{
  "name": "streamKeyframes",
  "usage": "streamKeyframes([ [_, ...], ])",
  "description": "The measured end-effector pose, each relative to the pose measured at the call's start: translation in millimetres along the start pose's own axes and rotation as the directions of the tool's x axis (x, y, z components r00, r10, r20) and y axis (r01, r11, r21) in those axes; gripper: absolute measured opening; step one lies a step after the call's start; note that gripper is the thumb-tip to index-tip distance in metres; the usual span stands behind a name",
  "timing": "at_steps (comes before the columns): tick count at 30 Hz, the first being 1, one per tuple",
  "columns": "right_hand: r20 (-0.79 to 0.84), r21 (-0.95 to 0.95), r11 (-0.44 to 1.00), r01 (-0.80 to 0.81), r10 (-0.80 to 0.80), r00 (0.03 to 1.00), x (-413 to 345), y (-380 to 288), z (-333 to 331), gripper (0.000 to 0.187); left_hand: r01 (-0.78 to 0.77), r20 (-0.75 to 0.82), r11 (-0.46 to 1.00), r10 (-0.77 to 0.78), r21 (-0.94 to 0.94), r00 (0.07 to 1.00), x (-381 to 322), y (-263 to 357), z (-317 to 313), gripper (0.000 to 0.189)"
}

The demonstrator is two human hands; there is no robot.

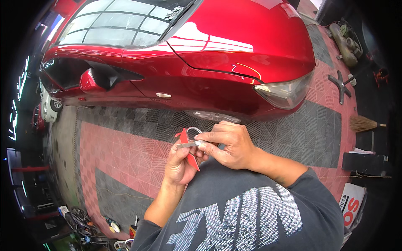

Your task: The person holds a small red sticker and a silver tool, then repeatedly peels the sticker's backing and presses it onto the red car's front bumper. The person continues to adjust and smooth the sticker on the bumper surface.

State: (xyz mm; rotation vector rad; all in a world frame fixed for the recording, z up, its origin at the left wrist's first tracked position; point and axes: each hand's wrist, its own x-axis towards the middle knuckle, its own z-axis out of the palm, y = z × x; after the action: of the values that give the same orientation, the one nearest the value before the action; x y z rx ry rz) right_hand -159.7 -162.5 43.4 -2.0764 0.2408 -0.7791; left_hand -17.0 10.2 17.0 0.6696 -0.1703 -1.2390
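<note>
My left hand [181, 168] holds a thin red flat piece [184, 136], seen nearly edge-on and running through the fingers. A pale shiny ring [194, 129], possibly a tape roll, shows just behind it, partly covered by the fingers. With thumb and forefinger, my right hand [231, 146] pinches a narrow flat metal-looking strip [188, 144]. The strip crosses in front of the red piece and reaches toward my left thumb. Both hands are close together before my chest. Beyond them stands a red car [213, 81], its front wheel [216, 116] partly showing under the fender.
The headlight [285, 91] and side mirror [91, 81] face this side. Pink and dark grey floor tiles [125, 141] surround me. At right are a broom [362, 124], a black stand base [340, 86] and a white sign [351, 204]. Tools and gear [84, 219] lie lower left.
</note>
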Motion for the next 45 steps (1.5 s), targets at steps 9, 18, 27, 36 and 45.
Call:
streamKeyframes([
  [9,-0.014,0.047,0.999,0.017,-0.016,1.0,6,8,-2,0.02,0.012,0.027,1.0,-0.012,0.019,1.0,0,-2,6,0.026],
  [18,-0.034,0.228,0.953,-0.2,0.213,0.976,-3,32,5,0.025,-0.052,0.015,0.998,0.051,0.038,0.999,1,6,1,0.029],
  [27,-0.039,0.058,0.998,-0.009,0.011,0.999,14,8,4,0.022,0.006,0.038,0.997,-0.009,0.072,0.999,9,6,7,0.028],
  [36,0.033,0.143,0.977,-0.155,0.152,0.988,15,20,4,0.027,-0.031,0.089,0.991,0.019,0.13,0.996,4,5,2,0.022],
  [45,0.271,0.57,0.668,-0.479,0.397,0.877,11,24,-7,0.036,-0.063,-0.019,0.947,0.073,0.315,0.997,1,11,5,0.011],
])
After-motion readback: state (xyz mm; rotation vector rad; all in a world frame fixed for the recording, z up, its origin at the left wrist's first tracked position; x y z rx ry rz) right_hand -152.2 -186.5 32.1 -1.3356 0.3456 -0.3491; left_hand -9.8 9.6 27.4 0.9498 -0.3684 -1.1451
